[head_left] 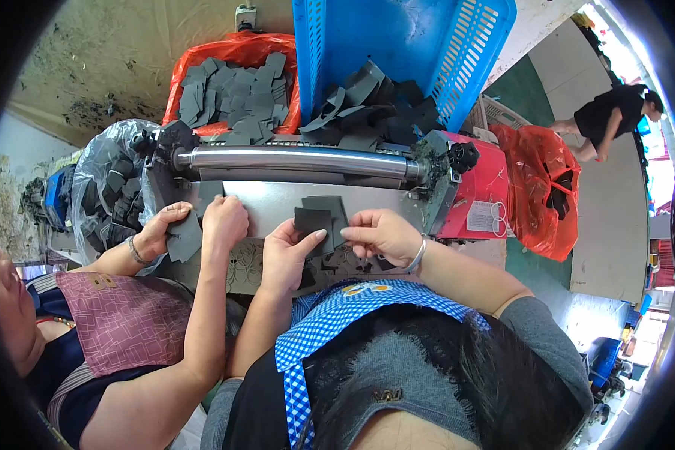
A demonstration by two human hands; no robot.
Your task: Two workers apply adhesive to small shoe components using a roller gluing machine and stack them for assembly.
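Observation:
My left hand (283, 253) is closed on several flat dark grey pieces (313, 220), thumb on top, fingers beneath. They fan out unevenly over the front of a pale metal plate (266, 201). To their right, my right hand (385, 234) pinches thumb and forefinger together at the edge of a grey piece (339, 214) in the same bunch. Just behind the plate runs a shiny steel roller (300, 160), part of a machine with a red right end (478, 187).
A co-worker's hands (225, 220) handle grey pieces close on my left. Behind the roller stand a red-lined container (184, 71) and a blue crate (311, 52), both holding dark pieces. A clear bag (90, 161) lies left, a red bag (536, 206) right. Another person (615, 112) bends at far right.

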